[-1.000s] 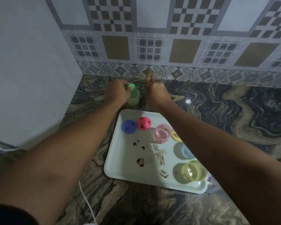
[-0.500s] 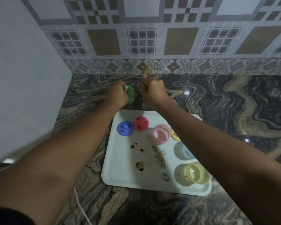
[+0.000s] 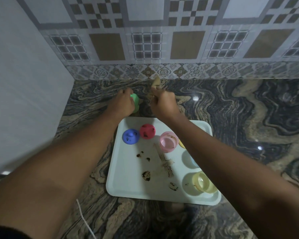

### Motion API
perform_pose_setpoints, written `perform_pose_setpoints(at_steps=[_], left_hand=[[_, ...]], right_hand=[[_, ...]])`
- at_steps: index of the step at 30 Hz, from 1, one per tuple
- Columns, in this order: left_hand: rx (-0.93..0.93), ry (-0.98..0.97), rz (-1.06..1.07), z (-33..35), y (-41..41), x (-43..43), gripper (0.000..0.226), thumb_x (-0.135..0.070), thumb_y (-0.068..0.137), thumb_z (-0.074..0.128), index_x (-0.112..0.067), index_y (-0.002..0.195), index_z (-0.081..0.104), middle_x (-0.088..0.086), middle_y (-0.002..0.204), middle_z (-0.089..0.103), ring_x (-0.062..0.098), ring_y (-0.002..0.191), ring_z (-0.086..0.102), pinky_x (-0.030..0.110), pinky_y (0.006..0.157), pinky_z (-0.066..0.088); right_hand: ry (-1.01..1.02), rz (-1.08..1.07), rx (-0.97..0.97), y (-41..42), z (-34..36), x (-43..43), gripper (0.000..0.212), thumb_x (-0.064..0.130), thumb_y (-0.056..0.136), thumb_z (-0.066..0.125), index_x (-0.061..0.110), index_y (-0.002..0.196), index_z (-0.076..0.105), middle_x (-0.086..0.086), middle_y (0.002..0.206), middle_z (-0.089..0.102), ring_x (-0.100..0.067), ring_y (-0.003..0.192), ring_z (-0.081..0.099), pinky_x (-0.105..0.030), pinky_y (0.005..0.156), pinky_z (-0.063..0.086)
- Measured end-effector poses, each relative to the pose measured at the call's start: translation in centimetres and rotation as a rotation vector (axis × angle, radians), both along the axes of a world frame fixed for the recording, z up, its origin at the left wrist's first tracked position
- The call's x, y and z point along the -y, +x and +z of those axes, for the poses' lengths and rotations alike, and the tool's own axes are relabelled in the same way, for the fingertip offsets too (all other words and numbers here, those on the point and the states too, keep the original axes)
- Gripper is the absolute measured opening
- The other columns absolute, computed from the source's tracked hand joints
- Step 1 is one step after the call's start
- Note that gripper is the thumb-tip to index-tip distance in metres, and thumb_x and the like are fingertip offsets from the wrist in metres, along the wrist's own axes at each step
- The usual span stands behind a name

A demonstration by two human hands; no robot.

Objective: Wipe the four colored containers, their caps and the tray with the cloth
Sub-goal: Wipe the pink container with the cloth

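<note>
No text, label, brand, number or sign can be read. The wall tiles at 12 o'clock carry only checked and floral patterns, and the marks on the tray are smears, not writing.

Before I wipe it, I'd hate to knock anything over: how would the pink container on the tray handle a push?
The pink container looks like thin plastic, so it is probably light and stiff. Standing upright on the smooth tray, it would likely slide, or tip if pushed high.
</note>
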State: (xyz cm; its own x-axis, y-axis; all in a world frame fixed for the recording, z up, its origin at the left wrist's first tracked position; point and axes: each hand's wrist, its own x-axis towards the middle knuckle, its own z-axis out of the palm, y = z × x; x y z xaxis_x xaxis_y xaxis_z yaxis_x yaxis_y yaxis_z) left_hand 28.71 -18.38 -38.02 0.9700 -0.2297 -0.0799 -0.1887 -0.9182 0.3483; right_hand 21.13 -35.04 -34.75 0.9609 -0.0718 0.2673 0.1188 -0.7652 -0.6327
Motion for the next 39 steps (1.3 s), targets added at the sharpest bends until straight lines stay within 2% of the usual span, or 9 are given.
perform_pose_setpoints(at_steps=[5, 9, 14, 17, 20, 22, 26, 32, 39], left_hand=[[0.180, -0.042, 0.006, 2.1, -1.0, 0.2, 0.049, -0.046, 0.093, 0.047, -0.018, 0.134, 0.047, 0.015, 0.147, 0.042, 0.038, 0.136, 0.039, 0.054, 0.102, 0.043], [0.450, -0.233, -0.116, 4.5, -2.9, 0.9, 0.040, -0.039, 0.094, 0.049, -0.011, 0.120, 0.060, 0.010, 0.135, 0.056, 0.029, 0.130, 0.049, 0.041, 0.103, 0.043], [0.468, -0.446, -0.195, 6.9, -7.0, 2.4, 0.023, -0.021, 0.094, 0.058, -0.010, 0.113, 0.065, 0.006, 0.120, 0.065, 0.021, 0.116, 0.057, 0.018, 0.094, 0.037], [0.398, -0.516, -0.225, 6.8, -9.8, 2.8, 0.021, -0.019, 0.095, 0.058, -0.010, 0.113, 0.065, 0.004, 0.117, 0.066, 0.016, 0.111, 0.059, 0.012, 0.090, 0.041], [0.349, -0.511, -0.248, 5.5, -12.1, 3.2, 0.020, -0.018, 0.093, 0.059, -0.012, 0.111, 0.065, 0.002, 0.112, 0.067, 0.018, 0.106, 0.061, 0.031, 0.090, 0.050], [0.301, -0.472, -0.278, 4.3, -13.3, 3.4, 0.021, -0.018, 0.091, 0.058, -0.012, 0.110, 0.065, 0.003, 0.108, 0.067, 0.022, 0.103, 0.061, 0.040, 0.089, 0.051], [0.186, -0.189, -0.382, 2.3, -15.7, 3.7, 0.031, -0.017, 0.090, 0.058, -0.021, 0.121, 0.065, -0.001, 0.129, 0.061, 0.027, 0.118, 0.052, 0.045, 0.096, 0.046], [0.164, 0.100, -0.479, 0.0, -18.2, 4.6, 0.039, -0.026, 0.093, 0.063, -0.040, 0.129, 0.061, -0.006, 0.146, 0.046, 0.025, 0.133, 0.036, 0.041, 0.103, 0.027], [0.173, 0.049, -0.440, -1.5, -17.9, 4.9, 0.027, -0.018, 0.089, 0.068, -0.020, 0.115, 0.073, 0.003, 0.131, 0.060, 0.032, 0.122, 0.045, 0.048, 0.102, 0.038]], right_hand=[[0.128, -0.051, -0.049, -1.8, 0.8, 0.6, 0.035, -0.001, 0.090, 0.050, -0.007, 0.119, 0.069, -0.026, 0.093, 0.074, -0.041, 0.082, 0.071, -0.033, 0.070, 0.053], [0.251, -0.104, -0.040, -3.7, 1.6, 1.6, 0.036, 0.009, 0.091, 0.053, 0.000, 0.122, 0.069, -0.005, 0.084, 0.072, -0.020, 0.075, 0.067, -0.023, 0.072, 0.045], [0.530, -0.188, -0.078, -7.3, 2.9, 3.1, 0.045, 0.018, 0.099, 0.063, 0.008, 0.143, 0.059, 0.002, 0.128, 0.071, -0.009, 0.119, 0.064, -0.031, 0.103, 0.054], [0.835, -0.212, -0.117, -10.2, 3.4, 4.3, 0.043, 0.014, 0.102, 0.060, 0.011, 0.145, 0.055, -0.002, 0.123, 0.072, -0.016, 0.111, 0.070, -0.037, 0.087, 0.063], [1.061, -0.242, -0.178, -13.2, 3.7, 5.1, 0.020, 0.009, 0.104, 0.057, 0.019, 0.116, 0.070, -0.002, 0.099, 0.073, -0.016, 0.089, 0.071, -0.030, 0.069, 0.063], [1.020, -0.270, -0.189, -14.8, 2.9, 5.5, 0.019, 0.021, 0.099, 0.069, 0.019, 0.117, 0.071, 0.001, 0.101, 0.074, -0.014, 0.092, 0.071, -0.032, 0.069, 0.062], [0.728, -0.330, -0.246, -16.5, 0.2, 5.7, 0.058, 0.020, 0.090, 0.080, 0.008, 0.142, 0.058, -0.004, 0.118, 0.073, -0.016, 0.105, 0.072, -0.040, 0.092, 0.061], [0.319, -0.150, -0.263, -18.1, -1.3, 4.7, 0.013, 0.014, 0.093, 0.071, 0.018, 0.105, 0.069, 0.004, 0.073, 0.067, -0.014, 0.066, 0.071, -0.013, 0.061, 0.053], [0.111, -0.083, -0.198, -18.1, -2.8, 4.4, 0.012, 0.007, 0.091, 0.062, 0.013, 0.101, 0.063, 0.006, 0.078, 0.068, -0.016, 0.069, 0.061, -0.010, 0.062, 0.040]])
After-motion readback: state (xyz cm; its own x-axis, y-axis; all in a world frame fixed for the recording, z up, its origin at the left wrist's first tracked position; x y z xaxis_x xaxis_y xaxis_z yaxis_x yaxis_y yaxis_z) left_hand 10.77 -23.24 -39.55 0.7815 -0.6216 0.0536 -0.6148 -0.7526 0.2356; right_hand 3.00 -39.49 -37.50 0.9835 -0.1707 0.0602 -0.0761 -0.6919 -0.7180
